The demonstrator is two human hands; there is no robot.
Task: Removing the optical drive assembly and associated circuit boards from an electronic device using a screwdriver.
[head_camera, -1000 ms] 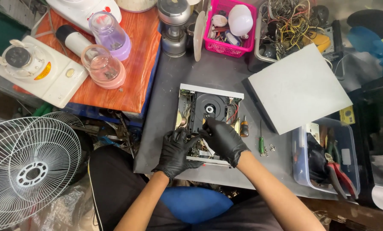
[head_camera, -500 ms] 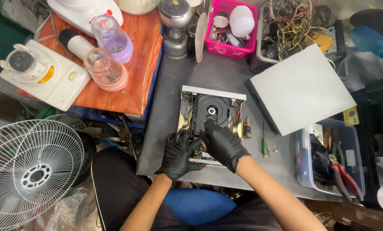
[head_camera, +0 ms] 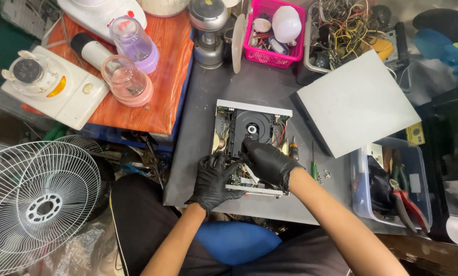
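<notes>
**Two gloved hands inside an opened disc player**

An opened disc player (head_camera: pixel 251 134), its cover off, lies flat in the middle of the grey worktop (head_camera: pixel 198 128), and everything else is placed from it. Both hands wear black gloves and rest on the player's near half. The left hand (head_camera: pixel 214 180) sits at its near-left corner, fingers curled down into the chassis; whether they pinch anything cannot be told. The right hand (head_camera: pixel 268 162) lies over the centre just below the round black disc tray (head_camera: pixel 250 122), fingers bent and pressed onto the mechanism, nothing visibly held.

Just right of the player lie a small screwdriver (head_camera: pixel 313 162) and a few loose screws (head_camera: pixel 325 175). Further right and slightly beyond it, the grey metal cover (head_camera: pixel 359 105) rests tilted on the worktop. To the near right stands a clear plastic bin (head_camera: pixel 361 197) holding red-handled pliers (head_camera: pixel 404 203) and other tools.

Beyond the player stand a pink basket (head_camera: pixel 270 53) with a white bulb (head_camera: pixel 286 23), and a tray of tangled wires (head_camera: pixel 344 28). To the left, a wooden board (head_camera: pixel 162 87) carries two blender jars (head_camera: pixel 129 61) and a white blender base (head_camera: pixel 50 87). Far to the near left leans a white fan grille (head_camera: pixel 35 204)
</notes>
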